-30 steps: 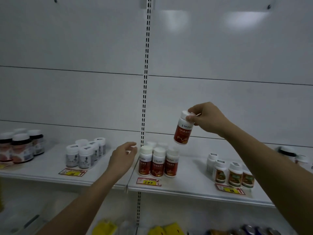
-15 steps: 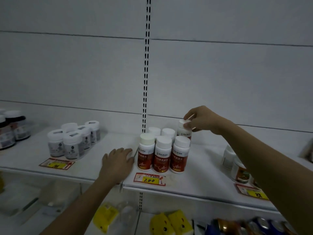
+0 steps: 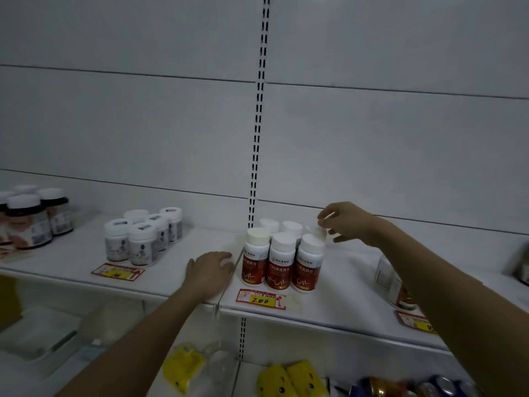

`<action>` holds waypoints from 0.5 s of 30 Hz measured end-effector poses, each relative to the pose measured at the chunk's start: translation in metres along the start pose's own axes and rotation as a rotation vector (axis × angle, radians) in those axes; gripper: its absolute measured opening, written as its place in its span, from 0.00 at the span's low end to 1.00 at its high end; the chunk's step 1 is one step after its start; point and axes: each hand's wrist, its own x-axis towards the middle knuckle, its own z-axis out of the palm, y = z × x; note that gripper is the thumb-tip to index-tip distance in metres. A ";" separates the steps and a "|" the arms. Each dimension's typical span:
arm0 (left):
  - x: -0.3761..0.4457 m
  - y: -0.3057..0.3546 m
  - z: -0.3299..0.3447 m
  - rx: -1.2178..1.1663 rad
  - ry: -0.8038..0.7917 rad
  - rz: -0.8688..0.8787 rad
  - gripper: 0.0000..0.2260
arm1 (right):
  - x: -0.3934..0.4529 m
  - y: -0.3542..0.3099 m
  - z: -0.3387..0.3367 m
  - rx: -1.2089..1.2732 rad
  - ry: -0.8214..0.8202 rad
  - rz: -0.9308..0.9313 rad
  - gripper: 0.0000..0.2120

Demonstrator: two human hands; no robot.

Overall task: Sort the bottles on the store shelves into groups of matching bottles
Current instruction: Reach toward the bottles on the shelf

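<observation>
- Right hand (image 3: 347,223) reaches over the back right of the red bottles (image 3: 282,260); fingers loosely spread around a blurred white cap (image 3: 316,231); whether they grip it or have let go, cannot tell.
- Red group: 3 bottles in the front row, white caps of more behind, all upright and touching, just right of the slotted upright (image 3: 259,116); price tag (image 3: 261,298) on the shelf (image 3: 337,299) in front.
- Left hand (image 3: 210,270) rests flat on the shelf just left of the red group, fingers relaxed, holding nothing.
- Other groups: white bottles (image 3: 143,239) well to the left; dark jars (image 3: 31,219) at far left; 1 bottle (image 3: 393,279) partly hidden by the right forearm.
- Step judged: placing a red bottle in the back row of its group, at or near release.
- Next move calls for: lifting the right hand straight up so it clips no neighbouring cap; then finding any bottle standing out of its group; none is evident here.
</observation>
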 end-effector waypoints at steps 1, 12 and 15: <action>-0.004 0.000 -0.007 -0.067 0.003 -0.025 0.19 | -0.010 -0.002 -0.003 -0.039 0.047 -0.025 0.08; -0.084 0.106 -0.088 -0.119 0.146 0.261 0.12 | -0.141 0.007 -0.021 -0.346 0.252 -0.103 0.13; -0.112 0.144 -0.077 -0.083 -0.015 0.340 0.11 | -0.174 0.024 -0.021 -0.436 0.232 -0.036 0.16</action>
